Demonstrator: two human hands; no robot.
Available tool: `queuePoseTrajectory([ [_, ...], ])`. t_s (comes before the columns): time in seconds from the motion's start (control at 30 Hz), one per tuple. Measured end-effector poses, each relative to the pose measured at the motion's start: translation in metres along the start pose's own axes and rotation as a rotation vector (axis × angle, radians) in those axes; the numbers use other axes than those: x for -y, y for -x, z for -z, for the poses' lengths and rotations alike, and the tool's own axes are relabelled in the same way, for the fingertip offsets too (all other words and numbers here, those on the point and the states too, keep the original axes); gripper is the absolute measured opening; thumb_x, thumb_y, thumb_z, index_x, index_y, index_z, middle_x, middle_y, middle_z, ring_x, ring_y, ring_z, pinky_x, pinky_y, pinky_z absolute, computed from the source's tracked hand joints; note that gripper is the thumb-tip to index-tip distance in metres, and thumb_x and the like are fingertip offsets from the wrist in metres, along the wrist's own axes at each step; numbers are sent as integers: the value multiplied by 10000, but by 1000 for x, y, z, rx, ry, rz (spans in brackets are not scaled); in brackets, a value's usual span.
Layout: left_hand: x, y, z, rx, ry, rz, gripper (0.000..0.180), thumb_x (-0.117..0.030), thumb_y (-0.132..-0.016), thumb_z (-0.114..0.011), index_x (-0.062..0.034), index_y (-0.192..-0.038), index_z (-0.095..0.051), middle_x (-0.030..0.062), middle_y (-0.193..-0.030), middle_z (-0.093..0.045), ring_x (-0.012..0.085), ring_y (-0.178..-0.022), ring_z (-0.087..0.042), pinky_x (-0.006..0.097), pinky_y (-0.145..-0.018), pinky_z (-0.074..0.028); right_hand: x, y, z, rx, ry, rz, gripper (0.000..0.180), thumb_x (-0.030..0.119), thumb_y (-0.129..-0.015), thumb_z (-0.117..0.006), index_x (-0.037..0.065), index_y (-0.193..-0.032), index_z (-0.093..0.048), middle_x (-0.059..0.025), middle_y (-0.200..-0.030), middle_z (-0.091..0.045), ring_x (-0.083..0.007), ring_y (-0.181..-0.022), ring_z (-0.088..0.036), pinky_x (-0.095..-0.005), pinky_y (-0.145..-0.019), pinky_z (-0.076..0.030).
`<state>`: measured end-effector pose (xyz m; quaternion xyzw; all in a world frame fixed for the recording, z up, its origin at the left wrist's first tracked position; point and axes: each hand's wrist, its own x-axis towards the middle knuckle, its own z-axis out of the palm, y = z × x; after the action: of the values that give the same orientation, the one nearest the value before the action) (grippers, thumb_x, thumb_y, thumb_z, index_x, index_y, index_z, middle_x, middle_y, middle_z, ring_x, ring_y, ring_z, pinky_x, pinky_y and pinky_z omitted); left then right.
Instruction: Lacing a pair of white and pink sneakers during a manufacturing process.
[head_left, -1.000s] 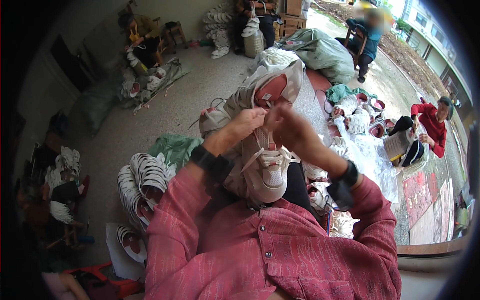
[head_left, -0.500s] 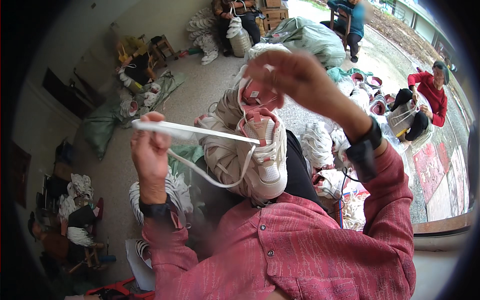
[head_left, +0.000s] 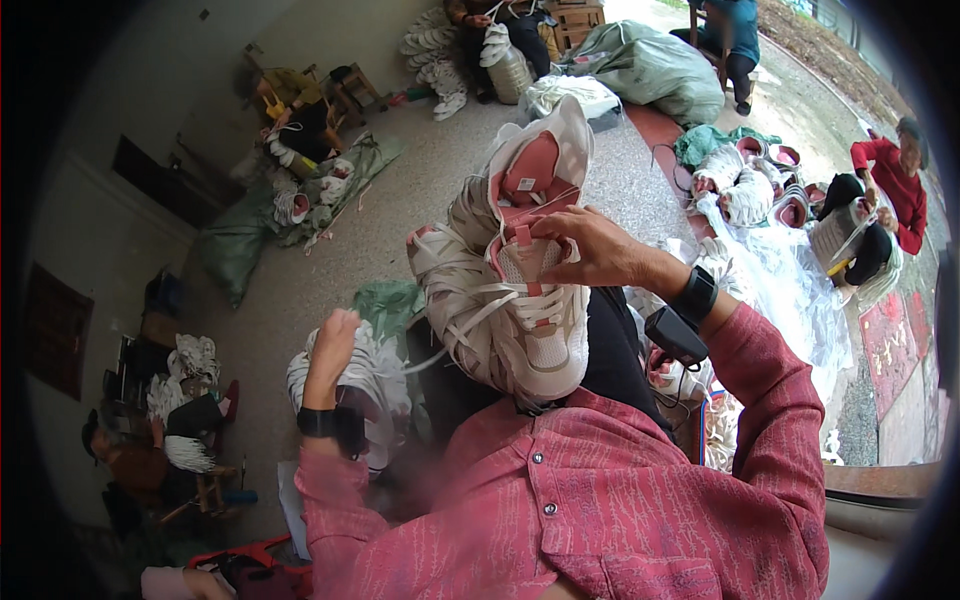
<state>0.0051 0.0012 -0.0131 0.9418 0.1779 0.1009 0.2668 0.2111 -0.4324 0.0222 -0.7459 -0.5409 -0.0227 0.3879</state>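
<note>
A white and beige sneaker (head_left: 555,345) with pink lining lies over my lap, its toe toward me. My right hand (head_left: 600,250) grips it at the tongue and collar, thumb and fingers on either side. To the left, my left hand (head_left: 333,350) is closed. A white shoelace (head_left: 440,355) runs from the sneaker toward it, though its end is lost against the white pile behind. Beyond the laced sneaker rises another shoe upper (head_left: 540,165) with a pink inside. Bundled white shoes (head_left: 450,290) press against its left side.
White stacked shoe parts (head_left: 375,375) stand beside my left hand. A green sack (head_left: 650,75) lies at the back. Shoes (head_left: 750,195) and clear plastic sheeting (head_left: 775,285) are on the right. Other people sit around, one in red (head_left: 895,185) handling laces.
My left hand has dropped lower, and the lace no longer stretches taut across. My right hand has come down from the air onto the sneaker's tongue. The view has shifted slightly.
</note>
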Motion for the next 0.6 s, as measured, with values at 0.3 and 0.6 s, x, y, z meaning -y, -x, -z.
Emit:
queuePoseTrajectory([
  [0.3, -210, 37, -67, -65, 210, -556, 270, -201, -986, -592, -64, -1213, -642, 139, -918, -692, 289, -853, -682, 343, -738, -518, -8, -25, -5, 202, -106, -147, 528, 356, -669, -854, 19, -1042, -692, -171, -933, -705, -334, -893, -691, -400, -794, -525],
  [0.6, -222, 25, -89, -149, 160, -709, 239, -263, -1027, -523, -26, -1002, -538, 199, -842, -632, 414, -802, -626, 449, -682, -477, 1, -22, -8, 191, -193, -269, 502, 277, -608, -881, 22, -1001, -700, -109, -876, -700, -211, -818, -671, -349, -721, -514],
])
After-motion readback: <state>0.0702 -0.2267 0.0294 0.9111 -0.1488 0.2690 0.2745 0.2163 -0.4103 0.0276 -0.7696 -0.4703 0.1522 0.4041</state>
